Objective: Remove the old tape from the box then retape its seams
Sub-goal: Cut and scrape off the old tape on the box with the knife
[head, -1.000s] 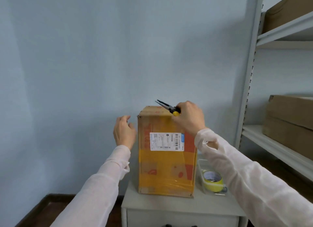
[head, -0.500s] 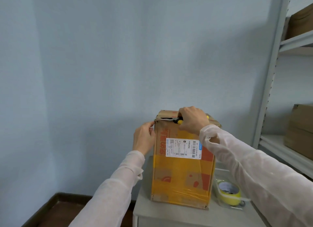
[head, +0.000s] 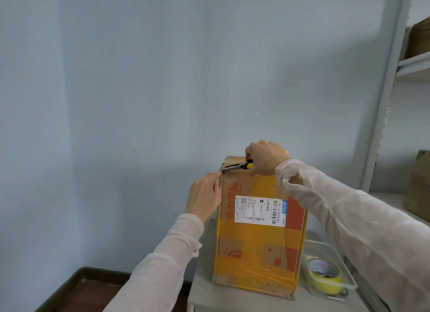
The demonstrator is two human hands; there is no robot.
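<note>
A pale blue wall fills the background, with a dark skirting board low on the left; the left hand (head: 204, 200) sits against the upper left corner of the box (head: 232, 244), forefinger and thumb at the edge, though whether they pinch a tape end or only brace the cardboard cannot be told; the box stands upright on the grey tabletop (head: 202, 295), wrapped in bands of old yellow tape (head: 253, 232) and bearing a white label (head: 260, 210); the right hand (head: 265, 158) is wrapped round the yellow handles of the pliers (head: 235, 166), whose nose points left and meets that same corner. The step looks like lifting a tape end; it probably goes best with the nose kept flat to the cardboard, catching tape alone, then drawing it back low along the seam while the left hand steadies the tall box against tipping; a steep pull may tear the paper face. Just right of the box a clear tray (head: 349, 281) holds a yellow tape roll (head: 325, 276); at the far right, metal shelving (head: 386, 116) carries brown cartons (head: 418, 195).
</note>
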